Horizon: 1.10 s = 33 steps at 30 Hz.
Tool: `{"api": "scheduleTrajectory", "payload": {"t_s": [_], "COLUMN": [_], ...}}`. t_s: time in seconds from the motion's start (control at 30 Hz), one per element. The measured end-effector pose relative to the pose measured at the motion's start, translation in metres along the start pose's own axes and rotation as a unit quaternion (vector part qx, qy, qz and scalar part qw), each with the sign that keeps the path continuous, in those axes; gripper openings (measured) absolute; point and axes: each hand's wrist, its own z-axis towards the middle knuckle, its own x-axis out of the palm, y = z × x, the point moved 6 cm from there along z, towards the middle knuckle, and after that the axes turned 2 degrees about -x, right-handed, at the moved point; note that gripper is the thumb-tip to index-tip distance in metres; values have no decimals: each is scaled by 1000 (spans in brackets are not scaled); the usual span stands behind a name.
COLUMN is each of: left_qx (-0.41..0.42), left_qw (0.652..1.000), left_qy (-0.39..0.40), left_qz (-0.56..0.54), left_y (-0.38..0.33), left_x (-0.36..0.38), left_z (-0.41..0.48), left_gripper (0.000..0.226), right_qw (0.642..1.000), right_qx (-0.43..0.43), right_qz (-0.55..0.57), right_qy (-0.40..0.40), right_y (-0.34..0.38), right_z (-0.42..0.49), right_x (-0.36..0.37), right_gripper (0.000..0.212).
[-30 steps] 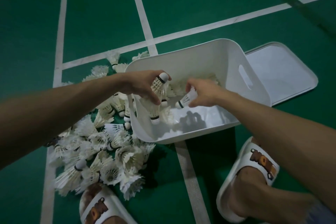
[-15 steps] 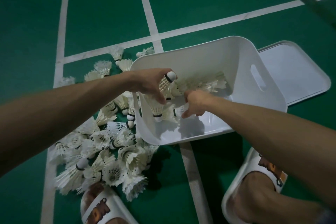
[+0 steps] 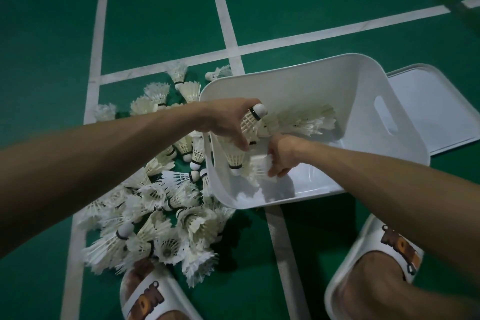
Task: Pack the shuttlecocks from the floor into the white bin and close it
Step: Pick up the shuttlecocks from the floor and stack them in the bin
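The left hand (image 3: pixel 228 122) grips several shuttlecocks (image 3: pixel 250 125) over the left rim of the white bin (image 3: pixel 311 80). Inside the bin, the right hand (image 3: pixel 283 156) pinches one shuttlecock (image 3: pixel 261 166). The pile (image 3: pixel 161 215) crowds the bin's left wall on the floor (image 3: pixel 337 8), and the lid (image 3: pixel 436 112) lies just beside its right wall.

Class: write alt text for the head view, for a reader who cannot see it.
Over an open white bin on a green court, the left hand grips several shuttlecocks, the right hand one. A pile lies left of the bin, the lid right.
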Motion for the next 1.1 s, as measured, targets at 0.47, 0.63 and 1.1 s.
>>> {"api": "scheduleTrajectory", "payload": {"t_s": [0.47, 0.63, 1.1], "left_qx": [10, 49, 82], "left_qw": [995, 984, 976], "left_qy": [-7, 8, 2], "left_qz": [-100, -171, -204], "left_y": [-2, -22, -31], "left_x": [-9, -10, 2], "left_z": [-4, -7, -4], "left_gripper": [76, 81, 89], "right_qw": [992, 937, 927], "right_qx": [-41, -141, -139], "right_qz": [113, 312, 337], "right_qy": [-36, -72, -87], "right_y": [-9, -13, -27], "right_z": [-26, -63, -73], "right_x": [-41, -79, -80], "right_gripper": [65, 68, 71]}}
